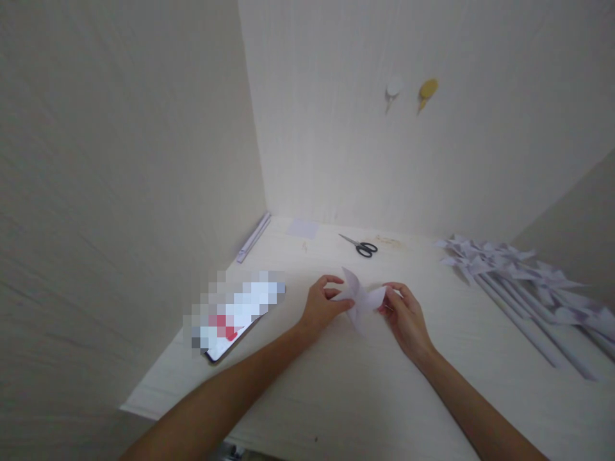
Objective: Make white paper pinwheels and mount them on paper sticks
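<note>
A pale lilac paper pinwheel (358, 298), its pointed blades spread out, is held just over the white table between my two hands. My left hand (323, 302) grips it from the left, with the thumb on the paper near its centre. On the other side, the fingertips of my right hand (403, 314) pinch the tip of one blade. No stick shows on this pinwheel. Behind my hands lies a pair of scissors (364, 246) with black handles, blades pointing left.
Several paper pinwheels on rolled sticks (521, 301) are piled at the right. A phone (240, 317) with a lit screen lies at the left. Rolled paper sticks (254, 237) and a lilac paper sheet (303, 228) lie at the back. Two hooks (428, 89) are on the wall.
</note>
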Motion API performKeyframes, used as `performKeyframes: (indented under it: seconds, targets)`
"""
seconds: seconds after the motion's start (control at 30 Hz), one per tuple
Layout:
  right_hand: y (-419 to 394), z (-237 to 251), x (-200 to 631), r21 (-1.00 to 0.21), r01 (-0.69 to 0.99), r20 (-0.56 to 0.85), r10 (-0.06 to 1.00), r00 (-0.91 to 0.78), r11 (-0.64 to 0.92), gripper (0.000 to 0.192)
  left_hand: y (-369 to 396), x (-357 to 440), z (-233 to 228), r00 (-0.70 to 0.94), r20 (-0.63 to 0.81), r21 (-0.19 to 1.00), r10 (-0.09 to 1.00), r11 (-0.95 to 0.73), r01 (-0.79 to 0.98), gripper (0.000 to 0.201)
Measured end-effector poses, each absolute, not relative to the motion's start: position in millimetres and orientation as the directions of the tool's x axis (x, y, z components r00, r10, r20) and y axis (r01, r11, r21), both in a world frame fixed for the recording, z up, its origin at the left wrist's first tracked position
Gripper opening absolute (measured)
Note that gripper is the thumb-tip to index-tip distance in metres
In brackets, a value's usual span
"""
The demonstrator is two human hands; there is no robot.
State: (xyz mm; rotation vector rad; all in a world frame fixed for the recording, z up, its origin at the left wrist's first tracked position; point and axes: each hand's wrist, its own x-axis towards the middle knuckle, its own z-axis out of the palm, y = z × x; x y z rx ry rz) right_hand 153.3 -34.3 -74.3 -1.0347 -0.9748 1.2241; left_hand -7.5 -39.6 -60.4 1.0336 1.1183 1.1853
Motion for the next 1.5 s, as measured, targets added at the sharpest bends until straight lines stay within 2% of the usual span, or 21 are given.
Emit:
performKeyframes:
  seconds: [0.37, 0.83, 1.0, 1.07, 1.2, 1.4, 1.5]
  targets:
    - [-34, -78, 154, -0.972, -0.228, 0.052, 0.997, 0.052, 0.063, 0.018, -40, -7, -58, 0.027, -0.095, 0.989, 0.995, 0.097, -0.107, 0.039]
    - [-33, -78, 152, -0.982, -0.165, 0.088, 0.996, 0.033, 0.093, 0.021, -41, -6, -55, 0.029, -0.105, 0.983, 0.994, 0.108, -0.146, 0.040]
    - [-36, -75, 152, -0.977, -0.190, 0.091, 0.994, 0.053, 0.099, 0.025, -40, -8, -56, 0.052, -0.106, 0.973, 0.993, 0.115, -0.201, 0.042]
    - [-34, -75, 154, -0.986, -0.136, 0.090, 0.994, 0.058, 0.097, 0.025, -40, -10, -56, 0.089, -0.099, 0.962, 0.991, 0.119, -0.247, 0.042]
    - [-14, -72, 154, -0.988, 0.082, 0.135, 0.991, 0.023, 0.132, 0.021, -38, -13, -59, 0.215, -0.077, 0.932, 0.974, 0.147, -0.331, 0.042]
    - [48, -49, 117, -0.912, 0.320, 0.182, 0.953, -0.244, 0.256, 0.008, -33, -16, -63, 0.386, -0.073, 0.872, 0.920, 0.246, -0.422, 0.046]
    - [81, -47, 88, -0.848, 0.423, 0.192, 0.928, -0.318, 0.320, 0.003, -31, -19, -62, 0.439, -0.071, 0.820, 0.896, 0.303, -0.486, 0.046]
